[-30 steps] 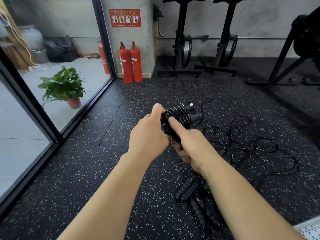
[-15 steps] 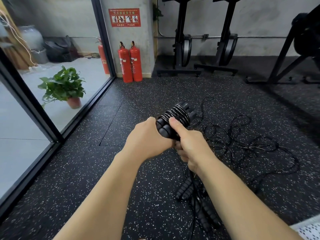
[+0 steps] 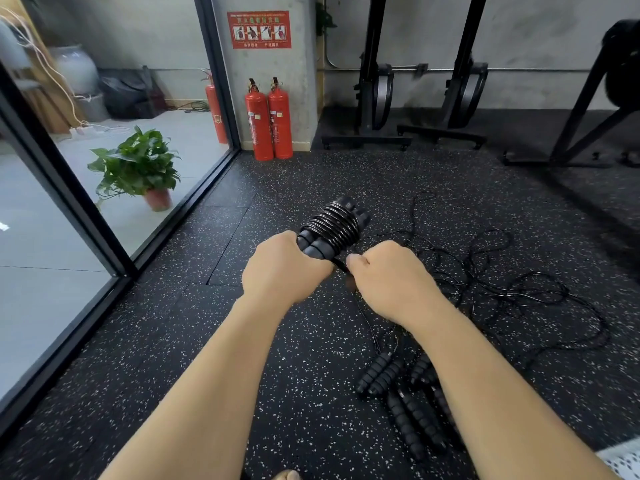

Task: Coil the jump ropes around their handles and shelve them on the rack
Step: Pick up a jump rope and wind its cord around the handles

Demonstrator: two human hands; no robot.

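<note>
In front of me I hold a pair of black ribbed jump rope handles [image 3: 332, 226], side by side, with thin black cord wound in tight turns around them. My left hand [image 3: 282, 268] grips the near end of the handles. My right hand [image 3: 388, 275] pinches the loose end of the cord just below the coil. More black handles [image 3: 391, 379] lie in a heap on the floor under my right forearm. Their loose cords [image 3: 512, 289] sprawl in tangles to the right. No rack for the ropes is in view.
The floor [image 3: 173, 358] is black speckled rubber. A glass wall with a black frame [image 3: 104, 244] runs along the left, with a potted plant [image 3: 138, 168] behind it. Red fire extinguishers [image 3: 269, 119] stand by a pillar. Black exercise machines [image 3: 377, 81] line the back wall.
The wound handles have turned in my left hand to point more upright and away. My right hand has slid off the coil to the right, pulling the cord's end.
</note>
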